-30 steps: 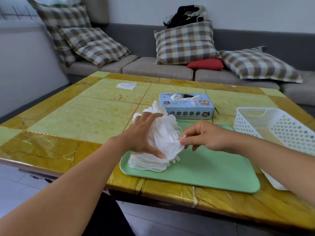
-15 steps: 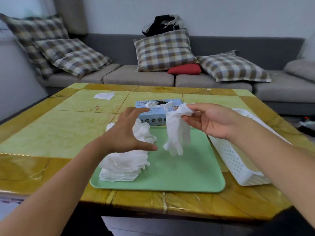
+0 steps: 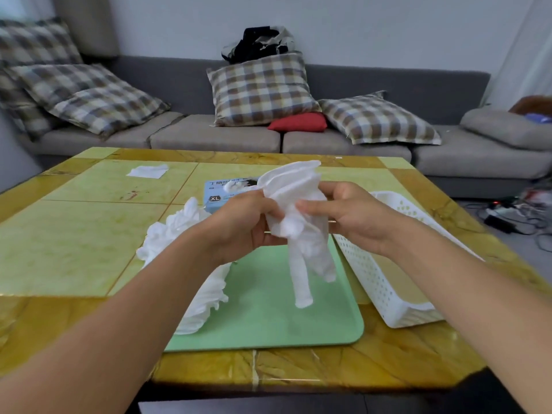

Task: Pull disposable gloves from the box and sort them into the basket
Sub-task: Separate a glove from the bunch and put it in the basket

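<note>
Your fingers curl around one white glove (image 3: 298, 216), held up in the air above the green tray (image 3: 268, 312). Your left hand (image 3: 242, 225) grips its bunched middle; your right hand (image 3: 352, 219) pinches it from the other side, and the glove's fingers dangle down. A pile of white gloves (image 3: 185, 240) lies on the tray's left end. The blue glove box (image 3: 221, 194) sits behind your hands. The white basket (image 3: 388, 282) stands just right of the tray on the yellow table (image 3: 74, 234).

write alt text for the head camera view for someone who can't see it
Both hands, left hand and right hand, hold one white glove up above a green tray, its fingers hanging down. A pile of gloves lies on the tray's left, a white basket stands to its right, and the glove box sits behind.
</note>
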Available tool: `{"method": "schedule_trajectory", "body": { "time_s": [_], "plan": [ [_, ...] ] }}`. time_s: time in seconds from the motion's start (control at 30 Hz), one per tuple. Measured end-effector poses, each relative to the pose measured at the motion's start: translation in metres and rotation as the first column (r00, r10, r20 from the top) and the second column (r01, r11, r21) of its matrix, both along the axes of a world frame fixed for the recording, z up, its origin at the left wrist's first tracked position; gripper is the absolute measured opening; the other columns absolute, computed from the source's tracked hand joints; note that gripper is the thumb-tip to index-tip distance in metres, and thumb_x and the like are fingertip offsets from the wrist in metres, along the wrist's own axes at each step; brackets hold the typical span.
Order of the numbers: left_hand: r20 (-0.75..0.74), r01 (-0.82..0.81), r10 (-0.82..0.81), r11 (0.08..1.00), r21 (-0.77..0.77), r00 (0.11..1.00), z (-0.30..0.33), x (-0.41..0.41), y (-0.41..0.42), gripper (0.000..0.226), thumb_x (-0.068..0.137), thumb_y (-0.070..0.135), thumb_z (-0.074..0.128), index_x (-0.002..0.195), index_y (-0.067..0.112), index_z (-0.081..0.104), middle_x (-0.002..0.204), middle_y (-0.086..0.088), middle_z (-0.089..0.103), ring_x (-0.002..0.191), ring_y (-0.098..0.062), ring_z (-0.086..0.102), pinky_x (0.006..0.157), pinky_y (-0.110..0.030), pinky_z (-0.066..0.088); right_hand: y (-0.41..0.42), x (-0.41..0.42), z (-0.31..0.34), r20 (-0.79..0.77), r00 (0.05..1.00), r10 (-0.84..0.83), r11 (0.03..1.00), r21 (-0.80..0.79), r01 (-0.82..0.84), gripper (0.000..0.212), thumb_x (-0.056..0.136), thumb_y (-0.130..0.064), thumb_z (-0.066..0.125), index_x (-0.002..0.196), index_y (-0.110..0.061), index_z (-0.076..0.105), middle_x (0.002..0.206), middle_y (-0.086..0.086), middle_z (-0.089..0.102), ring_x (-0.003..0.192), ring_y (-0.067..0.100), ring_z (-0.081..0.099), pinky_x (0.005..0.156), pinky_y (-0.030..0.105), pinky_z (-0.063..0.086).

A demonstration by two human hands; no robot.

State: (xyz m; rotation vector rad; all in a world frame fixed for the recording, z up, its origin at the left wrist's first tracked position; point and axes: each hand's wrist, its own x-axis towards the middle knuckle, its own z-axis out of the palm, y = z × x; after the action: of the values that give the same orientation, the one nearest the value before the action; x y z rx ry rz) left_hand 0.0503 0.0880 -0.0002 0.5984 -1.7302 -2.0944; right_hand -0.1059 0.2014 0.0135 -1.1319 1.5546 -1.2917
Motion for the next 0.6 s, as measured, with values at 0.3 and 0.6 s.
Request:
{"method": "schedule_trajectory", "body": {
  "time_s": [0.3, 0.6],
  "plan": [
    [0.030, -0.023, 0.022, 1.000, 0.020, 0.999, -0.010, 0.011, -0.015, 0.031, 0.088, 0.022, 0.063, 0.116, 0.009, 0.068, 0.104, -0.007, 0.074, 0.085, -0.022, 0.069, 0.071, -0.033, 0.055, -0.014, -0.002, -0.011, 0.186, 0.974, -0.127, 0.992, 0.027, 0.124, 0.012, 0.097, -0.020, 0.064, 0.092, -0.015, 0.074, 0.086, 0.003, 0.074, 0.067, 0.016, 0.068, 0.062, 0.029, 0.056],
    [-0.099, -0.303, 0.288, 0.929, -0.212, 0.952, -0.015, 0.009, -0.020, 0.018, 0.098, 0.020, 0.063, 0.109, 0.010, 0.073, 0.106, -0.009, 0.077, 0.102, -0.029, 0.072, 0.099, -0.050, 0.054, -0.007, -0.003, -0.005, 0.261, 0.964, -0.050, 0.998, 0.039, 0.041, 0.036, 0.089, -0.015, 0.067, 0.122, -0.003, 0.068, 0.119, 0.016, 0.071, 0.108, 0.031, 0.066, 0.099, 0.042, 0.049]
  ]
}}
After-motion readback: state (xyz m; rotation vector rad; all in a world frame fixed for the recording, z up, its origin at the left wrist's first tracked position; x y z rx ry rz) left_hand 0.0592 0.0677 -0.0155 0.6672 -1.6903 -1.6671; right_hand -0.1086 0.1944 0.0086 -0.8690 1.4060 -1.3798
